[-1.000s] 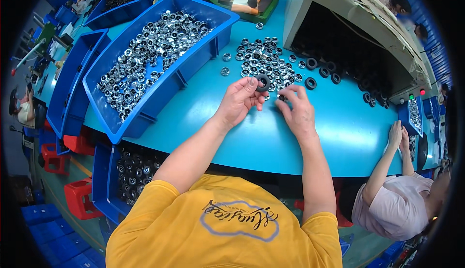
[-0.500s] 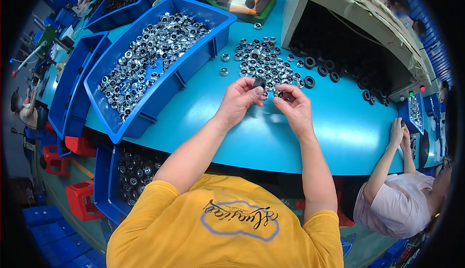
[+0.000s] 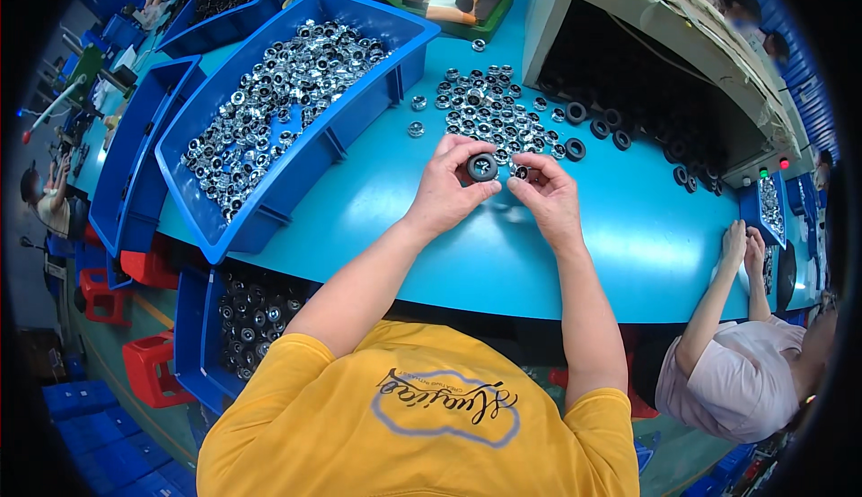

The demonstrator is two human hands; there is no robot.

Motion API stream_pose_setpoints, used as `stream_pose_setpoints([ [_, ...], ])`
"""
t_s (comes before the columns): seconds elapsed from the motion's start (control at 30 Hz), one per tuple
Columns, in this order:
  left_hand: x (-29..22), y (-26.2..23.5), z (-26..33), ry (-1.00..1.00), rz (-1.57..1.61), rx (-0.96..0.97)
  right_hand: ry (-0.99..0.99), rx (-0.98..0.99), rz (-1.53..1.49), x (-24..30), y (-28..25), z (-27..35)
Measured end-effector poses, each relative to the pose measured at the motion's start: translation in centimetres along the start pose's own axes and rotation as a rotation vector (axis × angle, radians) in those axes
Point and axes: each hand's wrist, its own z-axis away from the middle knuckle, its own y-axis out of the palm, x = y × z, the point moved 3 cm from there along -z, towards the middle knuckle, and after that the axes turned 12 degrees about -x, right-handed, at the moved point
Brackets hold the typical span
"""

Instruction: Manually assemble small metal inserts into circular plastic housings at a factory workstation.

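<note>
Left hand [image 3: 446, 193], thumb and fingers closed in a pinch, holds a black tyre [image 3: 482, 167] by its edge, with its round face turned up and a shiny centre showing inside the ring. Just beside it, the right hand [image 3: 549, 202] has thumb and fingertips drawn together on a small shiny hub [image 3: 521, 173], partly hidden by the fingers. Both hands are over a glossy turquoise table [image 3: 431, 268], at the near edge of a loose pile of shiny hubs [image 3: 492, 106]. To the right of that pile, several loose tyres [image 3: 575, 149] lie near the dark opening of a pale, box-like housing [image 3: 548, 30]. On the left, a large blue tub [image 3: 364, 115] stands at a slant, holding many more silvery hubs. Below the table's left edge, a second blue bin [image 3: 189, 326] contains dark round pieces, beside a red stool [image 3: 154, 367]. At far right, a co-worker in a pale top [image 3: 732, 380] sits with both hands at the table
</note>
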Motion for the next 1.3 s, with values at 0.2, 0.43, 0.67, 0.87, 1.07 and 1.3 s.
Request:
stream_pose_setpoints([
  [0.2,-0.4,0.1,-0.1,-0.066,0.028,0.021,0.039,-0.004,0.017,-0.3,0.1,0.1],
  [0.43,-0.1,0.2,-0.1,-0.130,0.140,0.040,0.070,0.010,0.015,-0.6,0.0,0.0],
  [0.67,0.2,0.0,-0.3,-0.255,0.295,0.100,0.078,-0.012,-0.081,0.0,0.1,0.1],
  [0.87,-0.1,0.2,-0.2,-0.274,0.354,0.111,0.130,0.002,-0.123,0.6,-0.1,0.1],
  [1.07,-0.4,0.2,-0.1,-0.259,0.390,0.082,0.141,-0.018,-0.206,0.7,0.2,0.2],
  [1.3,-0.3,0.3,-0.3,-0.174,0.282,0.083,0.139,0.028,-0.190,0.4,0.0,0.2],
])
